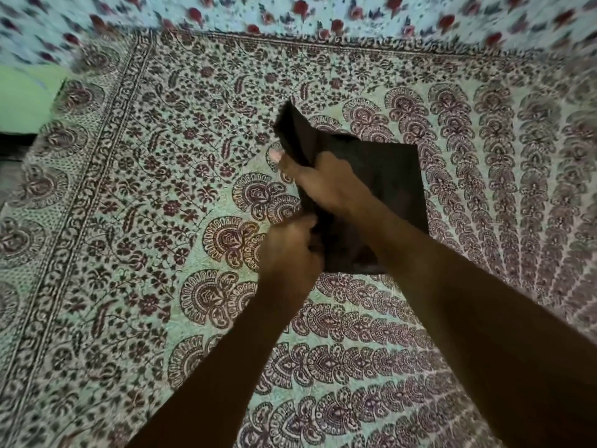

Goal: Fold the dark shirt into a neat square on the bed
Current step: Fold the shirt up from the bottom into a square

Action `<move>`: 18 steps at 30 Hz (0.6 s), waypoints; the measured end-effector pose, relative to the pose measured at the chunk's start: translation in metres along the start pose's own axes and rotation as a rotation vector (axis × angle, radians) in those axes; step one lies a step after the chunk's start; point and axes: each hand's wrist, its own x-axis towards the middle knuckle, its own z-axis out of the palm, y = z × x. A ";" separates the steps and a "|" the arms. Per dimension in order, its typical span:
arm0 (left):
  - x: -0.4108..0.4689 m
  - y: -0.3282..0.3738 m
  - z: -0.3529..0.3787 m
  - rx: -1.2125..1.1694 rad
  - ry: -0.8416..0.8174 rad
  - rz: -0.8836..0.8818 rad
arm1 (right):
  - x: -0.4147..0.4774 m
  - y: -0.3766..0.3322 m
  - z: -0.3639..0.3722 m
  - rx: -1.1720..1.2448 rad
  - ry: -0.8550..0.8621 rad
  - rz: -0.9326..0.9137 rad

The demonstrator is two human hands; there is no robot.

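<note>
The dark shirt (387,176) lies on the bed as a small folded packet near the middle of the view. Its left flap is raised off the sheet and points up and away. My right hand (323,185) grips that raised left edge, thumb out to the left. My left hand (290,250) pinches the same edge lower down, near the packet's front left corner. The right half of the shirt rests flat on the sheet. My right forearm hides part of the shirt's front.
A patterned green and maroon bedsheet (155,202) covers the bed all around the shirt. A light floral cloth (323,11) runs along the far side. The bed's left edge meets a green wall (22,98) and a dark gap at far left.
</note>
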 end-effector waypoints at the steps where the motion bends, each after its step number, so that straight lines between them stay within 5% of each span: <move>1: -0.004 0.006 0.002 -0.042 -0.017 0.070 | 0.002 -0.007 -0.005 -0.094 -0.005 -0.004; 4: -0.016 0.018 -0.001 -0.183 -0.022 0.112 | 0.005 -0.010 -0.016 -0.318 0.019 -0.052; 8: -0.050 0.020 -0.024 -0.401 0.015 0.106 | -0.023 -0.014 -0.035 -0.243 0.109 -0.082; 13: -0.112 -0.006 -0.071 -0.694 0.139 -0.240 | -0.082 -0.039 -0.038 -0.058 0.116 -0.230; 18: -0.148 -0.084 -0.105 -0.944 0.161 -0.715 | -0.151 -0.090 0.007 0.264 -0.079 -0.424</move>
